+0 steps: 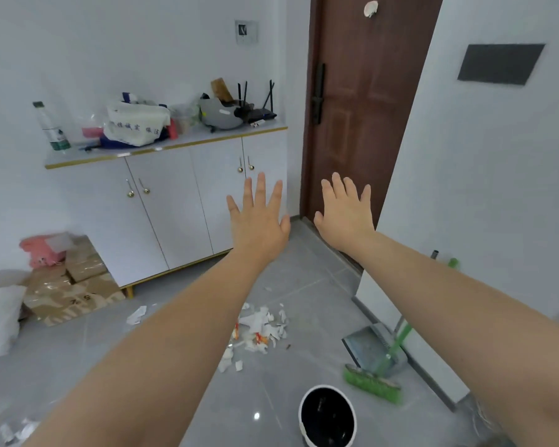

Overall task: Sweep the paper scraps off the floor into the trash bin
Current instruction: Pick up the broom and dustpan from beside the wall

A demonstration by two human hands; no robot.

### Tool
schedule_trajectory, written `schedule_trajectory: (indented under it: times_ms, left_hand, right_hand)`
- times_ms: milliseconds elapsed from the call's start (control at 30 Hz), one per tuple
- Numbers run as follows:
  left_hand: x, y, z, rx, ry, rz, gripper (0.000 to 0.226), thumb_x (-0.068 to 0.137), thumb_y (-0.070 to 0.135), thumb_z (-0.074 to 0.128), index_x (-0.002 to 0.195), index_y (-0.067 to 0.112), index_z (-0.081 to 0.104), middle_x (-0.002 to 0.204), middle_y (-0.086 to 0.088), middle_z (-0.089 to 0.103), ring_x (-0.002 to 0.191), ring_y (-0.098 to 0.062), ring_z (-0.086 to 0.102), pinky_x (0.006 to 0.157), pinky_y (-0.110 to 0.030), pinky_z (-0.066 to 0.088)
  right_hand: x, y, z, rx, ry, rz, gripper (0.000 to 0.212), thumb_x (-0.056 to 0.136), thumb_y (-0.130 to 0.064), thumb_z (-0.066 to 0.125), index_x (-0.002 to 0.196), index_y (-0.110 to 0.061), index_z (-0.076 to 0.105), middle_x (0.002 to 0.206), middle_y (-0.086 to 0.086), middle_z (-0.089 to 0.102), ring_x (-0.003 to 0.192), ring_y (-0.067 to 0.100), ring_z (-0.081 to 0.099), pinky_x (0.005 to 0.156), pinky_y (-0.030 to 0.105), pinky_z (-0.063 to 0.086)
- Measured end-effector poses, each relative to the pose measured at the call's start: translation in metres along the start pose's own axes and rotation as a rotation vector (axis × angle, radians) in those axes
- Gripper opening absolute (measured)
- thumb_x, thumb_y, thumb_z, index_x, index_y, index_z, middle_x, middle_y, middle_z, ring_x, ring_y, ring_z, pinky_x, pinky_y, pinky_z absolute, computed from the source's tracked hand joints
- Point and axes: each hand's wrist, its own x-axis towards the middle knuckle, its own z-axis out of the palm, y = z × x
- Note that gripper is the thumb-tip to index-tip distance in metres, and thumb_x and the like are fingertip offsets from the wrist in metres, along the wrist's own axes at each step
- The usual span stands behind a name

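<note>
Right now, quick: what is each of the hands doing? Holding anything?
Left hand: open, fingers spread, holding nothing, raised in the air.
Right hand: open, fingers spread, holding nothing, raised in the air.

Glossy grey tile floor [78,356] (lamp glint), torn white paper scraps [260,330], green-bristled broom [371,383].

The left forearm [162,366] hides some paper scraps [262,330].

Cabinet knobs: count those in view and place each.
4. First knob and second knob side by side left on the cabinet; third knob and fourth knob paired further right, above the left hand. None seems hidden.
</note>
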Motion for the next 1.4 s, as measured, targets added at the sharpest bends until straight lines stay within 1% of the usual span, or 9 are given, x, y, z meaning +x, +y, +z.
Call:
schedule_trajectory:
  times_ms: [133, 300, 533, 733, 867, 1000, 1167, 1300, 1400]
  left_hand:
    - [0.029, 0.020, 0.040, 0.014, -0.108, 0.025, 0.062, 0.100, 0.043, 0.024, 0.153, 0.025, -0.003, 0.160, -0.007, -0.012, 0.147, -0.029, -0.011, 0.114, -0.058, 0.003]
    - [0.082, 0.029, 0.095, -0.050, -0.189, 0.078, 0.061, 0.100, 0.040, 0.028, 0.154, 0.021, 0.005, 0.161, -0.007, -0.003, 0.148, -0.028, -0.005, 0.115, -0.058, 0.008]
    - [0.136, 0.064, 0.159, -0.075, -0.321, 0.171, 0.062, 0.100, 0.041, 0.028, 0.153, 0.021, 0.005, 0.161, -0.007, -0.001, 0.148, -0.027, -0.003, 0.114, -0.057, 0.009]
    - [0.165, 0.131, 0.207, -0.105, -0.449, 0.265, 0.061, 0.101, 0.040, 0.026, 0.154, 0.022, 0.001, 0.161, -0.006, -0.004, 0.148, -0.026, -0.003, 0.115, -0.055, 0.011]
    - [0.181, 0.184, 0.239, -0.118, -0.502, 0.310, 0.059, 0.101, 0.038, 0.026, 0.154, 0.022, 0.003, 0.161, -0.007, -0.002, 0.148, -0.027, 0.000, 0.115, -0.055, 0.012]
    - [0.196, 0.238, 0.278, -0.136, -0.560, 0.304, 0.059, 0.101, 0.037, 0.027, 0.153, 0.022, 0.006, 0.161, -0.006, 0.000, 0.148, -0.026, 0.003, 0.116, -0.054, 0.012]
    - [0.204, 0.305, 0.327, -0.179, -0.680, 0.195, 0.060, 0.100, 0.035, 0.031, 0.153, 0.023, 0.005, 0.160, -0.005, 0.002, 0.147, -0.026, 0.004, 0.116, -0.054, 0.009]
    - [0.201, 0.341, 0.349, -0.189, -0.775, 0.122, 0.060, 0.101, 0.036, 0.030, 0.153, 0.023, 0.002, 0.160, -0.007, 0.002, 0.148, -0.026, 0.001, 0.118, -0.052, 0.011]
    - [0.196, 0.363, 0.363, -0.197, -0.845, 0.082, 0.061, 0.101, 0.034, 0.029, 0.153, 0.023, 0.000, 0.160, -0.007, 0.003, 0.148, -0.026, 0.001, 0.118, -0.052, 0.011]
  right_hand:
    - [0.027, 0.027, 0.046, -0.027, -0.117, 0.044, 0.068, 0.095, -0.035, 0.042, 0.152, -0.013, 0.012, 0.159, 0.008, 0.006, 0.146, 0.028, 0.008, 0.115, 0.054, 0.008]
    - [0.076, 0.049, 0.100, -0.050, -0.208, 0.108, 0.069, 0.092, -0.030, 0.046, 0.151, -0.014, 0.015, 0.158, 0.008, 0.009, 0.145, 0.028, 0.010, 0.116, 0.053, 0.009]
    - [0.110, 0.088, 0.152, -0.073, -0.290, 0.163, 0.061, 0.089, -0.021, 0.047, 0.145, -0.011, 0.025, 0.153, 0.010, 0.021, 0.139, 0.028, 0.022, 0.115, 0.049, 0.015]
    - [0.118, 0.159, 0.184, -0.104, -0.411, 0.194, 0.049, 0.087, -0.019, 0.048, 0.134, -0.008, 0.039, 0.140, 0.012, 0.035, 0.130, 0.030, 0.032, 0.111, 0.045, 0.023]
    - [0.126, 0.219, 0.212, -0.123, -0.465, 0.199, 0.046, 0.089, -0.021, 0.046, 0.132, -0.007, 0.041, 0.139, 0.013, 0.037, 0.128, 0.030, 0.035, 0.110, 0.043, 0.027]
    - [0.138, 0.286, 0.250, -0.131, -0.537, 0.171, 0.043, 0.089, -0.022, 0.046, 0.130, -0.008, 0.044, 0.133, 0.012, 0.042, 0.124, 0.029, 0.039, 0.106, 0.040, 0.032]
    - [0.150, 0.365, 0.305, -0.137, -0.654, 0.067, 0.039, 0.089, -0.020, 0.046, 0.127, -0.009, 0.047, 0.129, 0.011, 0.046, 0.121, 0.027, 0.042, 0.105, 0.039, 0.034]
    - [0.150, 0.409, 0.339, -0.226, -0.736, -0.044, 0.043, 0.091, -0.024, 0.047, 0.131, -0.009, 0.043, 0.134, 0.011, 0.042, 0.125, 0.027, 0.038, 0.109, 0.040, 0.028]
    - [0.150, 0.432, 0.365, -0.368, -0.834, -0.180, 0.059, 0.092, -0.031, 0.049, 0.143, -0.008, 0.031, 0.149, 0.016, 0.025, 0.139, 0.031, 0.022, 0.116, 0.046, 0.016]
